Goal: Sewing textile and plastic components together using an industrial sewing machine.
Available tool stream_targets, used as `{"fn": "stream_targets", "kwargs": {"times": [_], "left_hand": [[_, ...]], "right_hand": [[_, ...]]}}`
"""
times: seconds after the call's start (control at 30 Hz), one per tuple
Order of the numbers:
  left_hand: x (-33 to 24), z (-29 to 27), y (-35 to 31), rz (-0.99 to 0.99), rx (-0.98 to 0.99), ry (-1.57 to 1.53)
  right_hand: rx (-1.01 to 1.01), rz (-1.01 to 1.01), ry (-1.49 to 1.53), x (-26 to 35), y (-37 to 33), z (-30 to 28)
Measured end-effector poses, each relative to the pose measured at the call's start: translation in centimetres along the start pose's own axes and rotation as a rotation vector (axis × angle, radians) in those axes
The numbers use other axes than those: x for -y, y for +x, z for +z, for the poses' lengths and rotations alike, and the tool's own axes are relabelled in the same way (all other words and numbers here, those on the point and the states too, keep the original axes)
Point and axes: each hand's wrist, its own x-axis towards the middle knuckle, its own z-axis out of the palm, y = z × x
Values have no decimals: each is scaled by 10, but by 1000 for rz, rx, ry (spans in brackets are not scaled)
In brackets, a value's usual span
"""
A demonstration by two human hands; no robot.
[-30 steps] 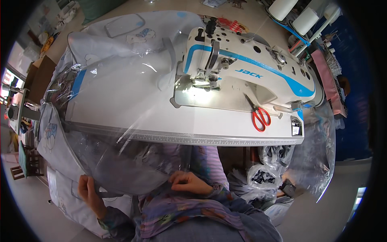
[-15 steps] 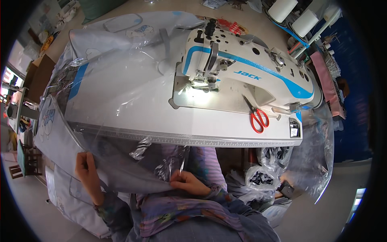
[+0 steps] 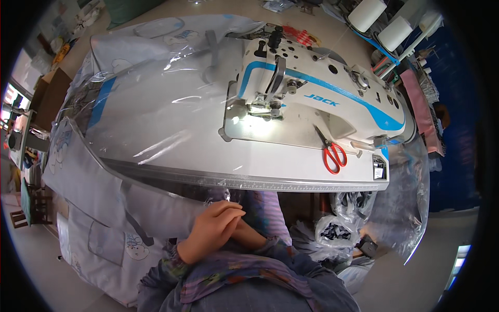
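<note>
My left hand (image 3: 212, 229) is closed, its fingers pressed together at the near edge of a pale grey fabric piece (image 3: 166, 210) with a dark border. Just behind it sits my right hand (image 3: 249, 236), whose fingers are mostly covered by the left. A clear plastic sheet (image 3: 171, 132) spreads from the fabric over the left part of the sewing table. The fabric's dark edge runs from the far left down to my hands, and a dark strap (image 3: 136, 221) hangs from it. Further right stands a white and blue sewing machine (image 3: 322, 88), its lamp lit.
Red-handled scissors (image 3: 333, 156) rest on the table beside the machine. A ruler strip (image 3: 291, 183) lines the front edge. White thread cones (image 3: 395, 34) stand at the back right. Below the table are plastic bags with dark scraps (image 3: 335, 231). A cardboard box (image 3: 52, 101) is at the left.
My left hand has moved right along the fabric edge and now overlaps my right hand. The fabric's left part has dropped and folded, showing the strap and a printed pocket.
</note>
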Motion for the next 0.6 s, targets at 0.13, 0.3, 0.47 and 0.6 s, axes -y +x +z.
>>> {"fn": "stream_targets", "kwargs": {"times": [0.13, 0.3, 0.47, 0.6], "left_hand": [[16, 18, 6, 74, -72, 202], [31, 18, 9, 55, -23, 456], [43, 21, 12, 75, -54, 527], [47, 21, 16, 55, -44, 560]], "right_hand": [[59, 9, -144, -2, -1, -4], [110, 215, -15, 7, 2, -2], [191, 74, -63, 13, -2, 12], [155, 26, -237, 23, -2, 16]]}}
